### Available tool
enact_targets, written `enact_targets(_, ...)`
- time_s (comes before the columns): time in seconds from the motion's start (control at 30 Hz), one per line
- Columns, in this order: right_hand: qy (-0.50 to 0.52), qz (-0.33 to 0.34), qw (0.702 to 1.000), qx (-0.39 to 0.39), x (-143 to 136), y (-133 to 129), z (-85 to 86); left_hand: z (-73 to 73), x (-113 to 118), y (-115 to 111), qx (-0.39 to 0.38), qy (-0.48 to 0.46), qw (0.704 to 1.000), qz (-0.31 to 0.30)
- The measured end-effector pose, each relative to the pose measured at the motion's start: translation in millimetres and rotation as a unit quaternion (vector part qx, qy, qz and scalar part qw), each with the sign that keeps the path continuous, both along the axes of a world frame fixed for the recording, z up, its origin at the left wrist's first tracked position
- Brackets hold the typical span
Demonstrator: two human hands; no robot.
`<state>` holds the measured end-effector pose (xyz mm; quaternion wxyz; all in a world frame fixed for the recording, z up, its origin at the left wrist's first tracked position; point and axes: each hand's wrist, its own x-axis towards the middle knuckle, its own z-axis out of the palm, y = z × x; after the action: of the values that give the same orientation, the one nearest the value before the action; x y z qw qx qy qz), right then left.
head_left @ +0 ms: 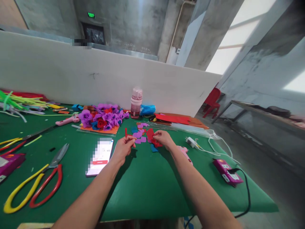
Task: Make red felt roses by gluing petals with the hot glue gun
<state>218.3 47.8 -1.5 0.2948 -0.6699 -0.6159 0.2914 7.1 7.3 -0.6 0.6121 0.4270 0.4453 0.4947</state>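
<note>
My left hand is closed in a pinch on a thin red strip that sticks up above the fingers. Across from it, my right hand has its fingertips closed on a red petal-shaped piece, over more red pieces on the table. Between the hands lie several flat purple pieces. A dark blue piece pokes out below the red ones. Partly behind my right forearm is a pink glue gun. A lit phone rests left of my left hand.
Purple, red and blue flowers are heaped at the back, beside a pink bottle. Large red-and-yellow scissors lie front left. A white plug and a purple box with a black cable are at right, near the green table's edge.
</note>
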Motion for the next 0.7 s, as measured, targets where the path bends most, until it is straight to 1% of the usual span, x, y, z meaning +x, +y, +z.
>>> enact_targets(0.1, 0.088, 0.014, 0.996, -0.02, -12.3, -14.0, -4.3, 0.7, -0.5, 0.0, 0.002, -0.002, 1.0, -0.001)
enact_targets(0.2, 0.179, 0.028, 0.982, -0.05, -24.5, -29.5, -10.8, 0.4, -1.3, 0.5, 0.002, -0.004, 1.0, -0.001)
enact_targets(0.23, 0.188, 0.028, 0.98, -0.064, -25.9, -34.4, -12.7, 0.4, -1.5, 0.5, 0.002, -0.005, 1.0, -0.001)
enact_targets(0.3, 0.15, 0.01, 0.986, -0.066, -24.3, -43.1, -15.1, 0.9, -1.8, 0.2, 0.002, -0.01, 1.0, -0.002)
enact_targets(0.37, 0.069, -0.014, 0.998, -0.007, -20.5, -49.1, -15.4, 2.1, -1.8, -0.3, 0.003, -0.015, 1.0, -0.004)
enact_targets(0.4, 0.027, -0.014, 0.999, 0.033, -19.7, -50.8, -15.2, 2.8, -1.9, -0.6, 0.003, -0.016, 1.0, -0.006)
enact_targets(0.47, -0.049, 0.023, 0.994, 0.094, -22.8, -51.5, -15.7, 3.8, -1.9, -1.0, 0.005, -0.018, 1.0, -0.01)
enact_targets(0.5, -0.08, 0.045, 0.99, 0.108, -26.7, -50.9, -16.7, 4.1, -1.9, -1.1, 0.007, -0.018, 1.0, -0.012)
enact_targets(0.57, -0.121, 0.071, 0.985, 0.105, -36.7, -48.7, -20.1, 4.2, -1.8, -1.3, 0.008, -0.018, 1.0, -0.014)
enact_targets(0.63, -0.169, 0.071, 0.978, 0.098, -44.8, -46.9, -23.6, 4.2, -1.4, -1.7, 0.007, -0.016, 1.0, -0.016)
enact_targets(0.7, -0.209, 0.085, 0.97, 0.092, -47.0, -46.2, -25.2, 4.7, -0.6, -2.5, 0.005, -0.013, 1.0, -0.018)
